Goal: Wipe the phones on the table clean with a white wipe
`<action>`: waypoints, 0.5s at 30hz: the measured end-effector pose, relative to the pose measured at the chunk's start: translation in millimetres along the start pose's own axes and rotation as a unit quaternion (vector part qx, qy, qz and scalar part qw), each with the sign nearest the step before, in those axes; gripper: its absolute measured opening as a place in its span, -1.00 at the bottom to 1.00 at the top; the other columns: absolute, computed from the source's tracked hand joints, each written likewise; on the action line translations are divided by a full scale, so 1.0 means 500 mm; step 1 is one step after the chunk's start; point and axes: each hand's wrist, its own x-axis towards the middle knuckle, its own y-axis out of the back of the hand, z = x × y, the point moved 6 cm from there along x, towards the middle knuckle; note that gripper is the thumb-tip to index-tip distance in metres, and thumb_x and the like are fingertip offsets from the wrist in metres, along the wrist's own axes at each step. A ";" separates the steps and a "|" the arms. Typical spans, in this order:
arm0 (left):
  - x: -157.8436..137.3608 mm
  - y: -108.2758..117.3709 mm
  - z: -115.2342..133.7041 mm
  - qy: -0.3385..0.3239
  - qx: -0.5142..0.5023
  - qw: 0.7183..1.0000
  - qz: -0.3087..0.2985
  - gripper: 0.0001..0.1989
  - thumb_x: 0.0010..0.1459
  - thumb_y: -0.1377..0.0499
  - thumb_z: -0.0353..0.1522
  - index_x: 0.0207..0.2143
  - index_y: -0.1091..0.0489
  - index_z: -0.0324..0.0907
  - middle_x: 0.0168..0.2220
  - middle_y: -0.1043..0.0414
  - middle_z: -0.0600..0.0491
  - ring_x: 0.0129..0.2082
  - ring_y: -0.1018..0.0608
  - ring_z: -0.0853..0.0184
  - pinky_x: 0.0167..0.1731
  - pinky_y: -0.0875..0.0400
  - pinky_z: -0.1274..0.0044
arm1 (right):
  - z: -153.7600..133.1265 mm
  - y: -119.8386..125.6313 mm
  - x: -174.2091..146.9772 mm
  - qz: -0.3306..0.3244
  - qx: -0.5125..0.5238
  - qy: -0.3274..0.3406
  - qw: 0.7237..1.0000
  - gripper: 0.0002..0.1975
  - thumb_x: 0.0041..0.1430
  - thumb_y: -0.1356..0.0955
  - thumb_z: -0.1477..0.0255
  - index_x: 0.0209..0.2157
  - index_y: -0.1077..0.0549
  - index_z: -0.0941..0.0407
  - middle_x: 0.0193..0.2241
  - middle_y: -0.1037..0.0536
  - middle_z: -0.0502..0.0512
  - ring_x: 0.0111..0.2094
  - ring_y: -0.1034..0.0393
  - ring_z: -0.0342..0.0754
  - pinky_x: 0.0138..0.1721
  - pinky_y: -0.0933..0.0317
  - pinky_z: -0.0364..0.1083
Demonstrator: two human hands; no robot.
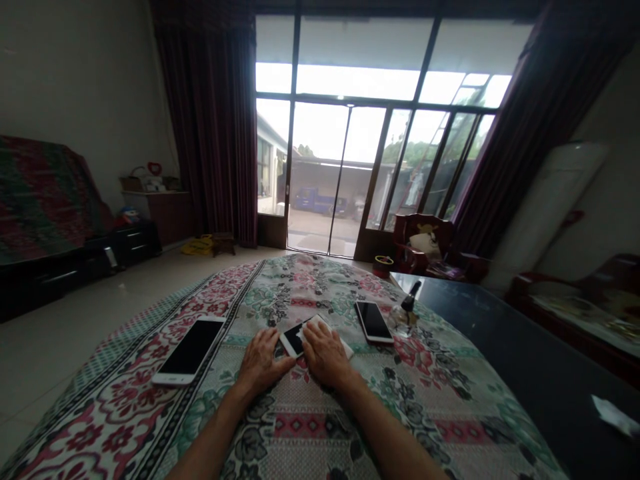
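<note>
A white-framed smartphone [293, 341] with a dark screen lies on the patterned tablecloth, partly covered. My left hand [261, 360] steadies its left end, with the thumb along the near edge and the fingers at the far side. Across the screen, my right hand [323, 350] presses down a white tissue [347, 348], whose edges show around the fingers. To the left lies a larger white phone [191, 352], screen up. Another phone [374, 322] rests to the right, near a clear glass bottle [401, 323] with a black top.
A floral cloth [310, 427] covers the table under my arms. At the right stands a dark glossy table [480, 333] with a crumpled white paper [615, 415] on it. Wooden chairs [425, 243], purple curtains [210, 133] and glass doors [320, 180] are beyond.
</note>
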 end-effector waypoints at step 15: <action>0.002 0.005 0.002 -0.004 -0.003 1.000 0.002 -0.48 0.00 -0.18 -0.26 0.03 -0.38 -0.28 0.13 -0.34 -0.17 0.18 -0.30 0.03 0.16 -0.19 0.27 | -0.065 0.031 -0.010 -0.020 0.060 0.164 0.984 -0.68 0.36 -0.11 0.45 -0.35 -0.43 0.11 -0.25 -0.53 0.07 -0.14 -0.35 -0.07 -0.03 -0.13 -0.07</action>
